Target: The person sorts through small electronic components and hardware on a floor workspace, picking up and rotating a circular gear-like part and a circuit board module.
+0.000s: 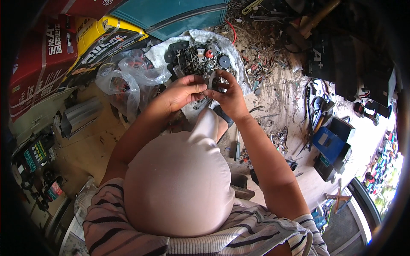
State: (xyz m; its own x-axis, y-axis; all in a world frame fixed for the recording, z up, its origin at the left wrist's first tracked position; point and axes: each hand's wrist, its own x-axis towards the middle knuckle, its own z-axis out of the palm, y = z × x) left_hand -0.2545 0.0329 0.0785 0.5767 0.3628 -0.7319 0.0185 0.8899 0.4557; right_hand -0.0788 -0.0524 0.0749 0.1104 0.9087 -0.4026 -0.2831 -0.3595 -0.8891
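In front of my body, both hands meet over a pile of small loose parts (192, 64) on a whitish cloth (239, 70). A small, round, greyish metal part (212, 80) is held between them, partly hidden by fingers. My right hand (230, 96) is closed on it, thumb and fingers at its right side. My left hand (184, 90) is closed too, its thumb and fingertips pinched at the part's left edge. Just beyond my fingers lie a dark grey disc (224, 62) and a small red part (209, 54). Black plastic pieces (173, 51) sit to the left.
A clear plastic bag (136, 77) lies left of the cloth, beside red (47, 55) and yellow-black boxes (106, 40). A teal case (179, 19) stands behind. A screwdriver (237, 151) lies right of my knee. Farther right are hand tools (320, 106) and a blue box (326, 141).
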